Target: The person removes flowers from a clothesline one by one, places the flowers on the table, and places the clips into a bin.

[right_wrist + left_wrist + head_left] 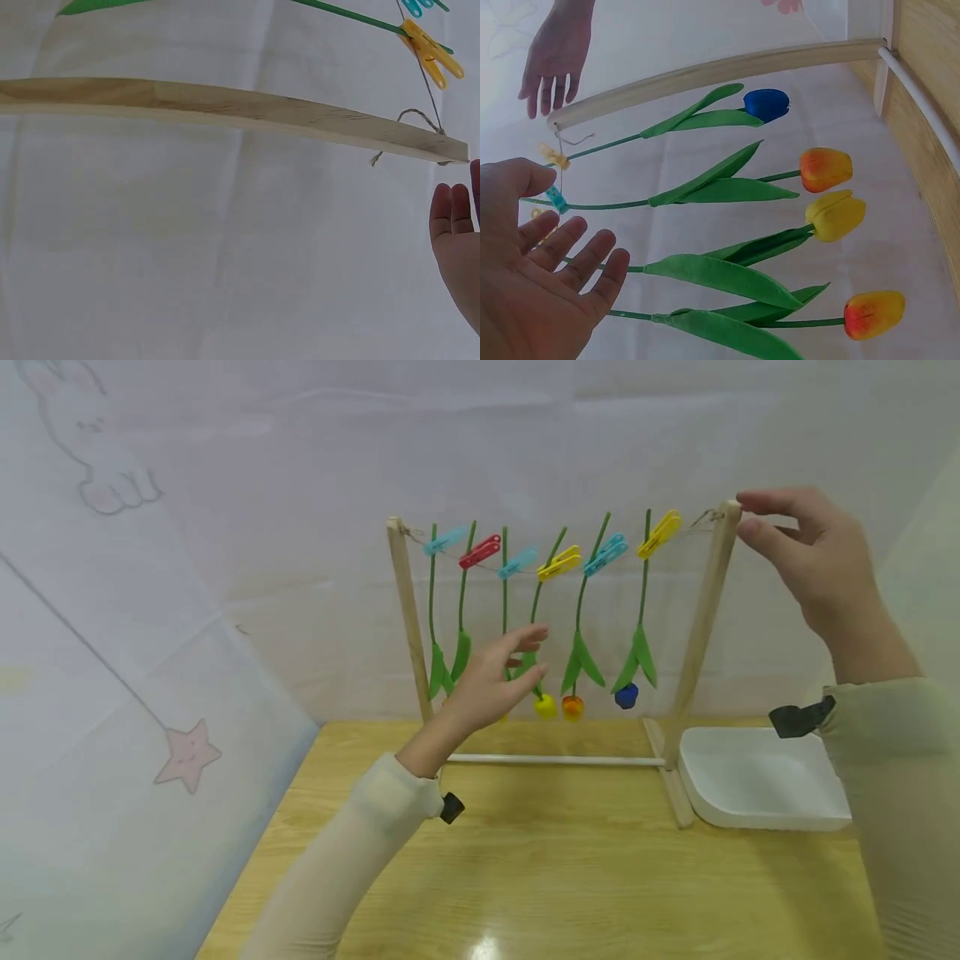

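Observation:
Artificial tulips hang upside down by coloured clothespins from a string between two wooden posts. My left hand (495, 681) is in front of the middle stems, fingers spread and holding nothing. In the left wrist view, a teal clothespin (556, 198) shows just beyond its thumb. A blue tulip (626, 696) hangs at the right end from a yellow clothespin (659, 534). Left of it are an orange tulip (572, 707) and a yellow tulip (545, 706); my left hand partly hides others. Beside the right post's (705, 610) top is my right hand (821, 560), gripping nothing; contact is unclear.
The rack stands on a wood-grain table (540, 877), with a white bar (555, 761) low between its posts. A white tray (765, 777) sits right of the rack's foot. Pale printed cloth (300, 485) hangs behind and at the left.

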Available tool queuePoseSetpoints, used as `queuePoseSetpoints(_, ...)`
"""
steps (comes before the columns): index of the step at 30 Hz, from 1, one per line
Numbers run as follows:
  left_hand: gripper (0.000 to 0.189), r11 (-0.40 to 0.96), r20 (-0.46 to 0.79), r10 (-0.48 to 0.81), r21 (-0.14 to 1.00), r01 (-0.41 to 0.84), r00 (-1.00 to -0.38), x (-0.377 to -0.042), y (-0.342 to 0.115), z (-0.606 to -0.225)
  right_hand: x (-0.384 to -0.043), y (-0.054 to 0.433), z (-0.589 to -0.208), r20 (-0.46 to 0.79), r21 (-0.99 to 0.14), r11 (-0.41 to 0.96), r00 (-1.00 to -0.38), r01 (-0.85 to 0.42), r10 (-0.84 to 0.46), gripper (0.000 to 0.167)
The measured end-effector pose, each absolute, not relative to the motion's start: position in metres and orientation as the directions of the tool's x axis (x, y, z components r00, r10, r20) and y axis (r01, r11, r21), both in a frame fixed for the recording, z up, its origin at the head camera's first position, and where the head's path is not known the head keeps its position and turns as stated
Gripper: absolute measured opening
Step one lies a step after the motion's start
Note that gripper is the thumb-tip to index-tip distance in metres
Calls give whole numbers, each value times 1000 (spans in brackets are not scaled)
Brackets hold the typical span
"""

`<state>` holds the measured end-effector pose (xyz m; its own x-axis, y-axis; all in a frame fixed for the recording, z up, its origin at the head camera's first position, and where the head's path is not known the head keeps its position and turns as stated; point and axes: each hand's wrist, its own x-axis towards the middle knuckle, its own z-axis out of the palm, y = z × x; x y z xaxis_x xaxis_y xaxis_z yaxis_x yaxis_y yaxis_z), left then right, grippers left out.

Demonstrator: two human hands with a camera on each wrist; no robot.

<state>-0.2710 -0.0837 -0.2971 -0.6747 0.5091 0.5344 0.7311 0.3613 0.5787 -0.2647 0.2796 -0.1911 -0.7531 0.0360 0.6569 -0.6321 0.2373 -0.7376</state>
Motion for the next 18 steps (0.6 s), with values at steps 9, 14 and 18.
queuePoseSetpoints(9,51,301,484,542,651,697,-687,-278,-62,-296,-276,276,-185,688,-725,88,-724,-684,48,28)
queuePoseSetpoints(14,52,261,476,544,687,679,-691,-284,-48,-295,-282,271,-180,692,-708,207,-722,-675,16,29)
queuePoseSetpoints(18,51,227,465,544,720,656,-699,-286,-36,-293,-286,266,-176,656,-700,360,-755,-617,-18,30)
